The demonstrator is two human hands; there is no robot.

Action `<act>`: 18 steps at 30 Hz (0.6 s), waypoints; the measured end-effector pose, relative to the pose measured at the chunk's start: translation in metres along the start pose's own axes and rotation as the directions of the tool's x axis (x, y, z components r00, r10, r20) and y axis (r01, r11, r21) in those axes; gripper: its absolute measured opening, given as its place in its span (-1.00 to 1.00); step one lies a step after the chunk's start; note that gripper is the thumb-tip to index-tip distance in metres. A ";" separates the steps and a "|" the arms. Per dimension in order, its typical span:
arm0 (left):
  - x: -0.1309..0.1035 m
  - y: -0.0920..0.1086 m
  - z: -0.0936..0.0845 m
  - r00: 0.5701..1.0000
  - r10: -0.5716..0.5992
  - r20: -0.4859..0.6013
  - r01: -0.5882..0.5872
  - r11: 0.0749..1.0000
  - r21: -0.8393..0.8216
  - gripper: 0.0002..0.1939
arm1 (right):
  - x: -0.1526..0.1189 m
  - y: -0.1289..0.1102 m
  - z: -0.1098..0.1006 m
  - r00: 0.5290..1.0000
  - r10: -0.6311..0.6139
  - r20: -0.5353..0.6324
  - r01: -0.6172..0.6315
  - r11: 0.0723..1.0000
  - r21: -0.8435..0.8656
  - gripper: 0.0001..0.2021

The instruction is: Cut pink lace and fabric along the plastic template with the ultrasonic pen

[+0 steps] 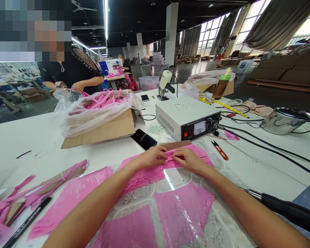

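Both my hands work at pink fabric point(189, 153) at the middle of the table. My left hand point(153, 157) has its fingers curled on the fabric where a scalloped pink lace piece point(144, 177) lies. My right hand point(187, 159) pinches a thin pink strip just to the right of it, thumb against forefinger. The fingertips of the two hands are a short way apart. Closer to me, more pink pieces point(183, 210) show under or on a glossy clear sheet. A strip of brown card point(178, 145) pokes out behind the fabric.
A grey control box point(188, 113) with cables stands behind my hands. Orange thread snips point(220, 150), a phone point(144, 139) and a glass mug point(284, 120) lie around. A carton point(100, 127) holds pink straps; a person stands behind it. A black-handled tool point(289, 210) is at right.
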State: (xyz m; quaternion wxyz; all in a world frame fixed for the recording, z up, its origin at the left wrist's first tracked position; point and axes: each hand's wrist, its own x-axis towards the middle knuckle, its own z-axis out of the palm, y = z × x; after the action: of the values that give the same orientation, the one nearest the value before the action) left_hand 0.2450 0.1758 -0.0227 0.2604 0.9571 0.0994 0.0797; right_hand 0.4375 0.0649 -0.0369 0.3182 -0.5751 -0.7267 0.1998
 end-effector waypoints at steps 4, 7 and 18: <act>0.000 0.000 0.000 1.000 -0.010 0.000 0.010 1.000 -0.005 -0.71 | 0.001 0.002 0.001 1.000 -0.004 0.008 0.004 1.000 -0.002 -0.76; 0.001 0.001 -0.002 1.000 -0.017 -0.004 0.017 1.000 -0.015 -0.73 | 0.001 0.002 0.000 1.000 -0.013 0.017 0.014 1.000 -0.016 -0.76; -0.002 0.013 -0.006 0.977 -0.077 -0.197 0.075 0.997 -0.017 -0.73 | 0.000 -0.013 0.005 0.992 0.050 -0.119 -0.079 0.965 -0.251 -0.75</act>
State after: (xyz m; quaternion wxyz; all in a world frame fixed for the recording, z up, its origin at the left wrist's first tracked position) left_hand 0.2434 0.1668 -0.0111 0.2565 0.9387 0.1609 0.1647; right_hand 0.4248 0.0617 -0.0314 0.2749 -0.6450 -0.7083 0.0822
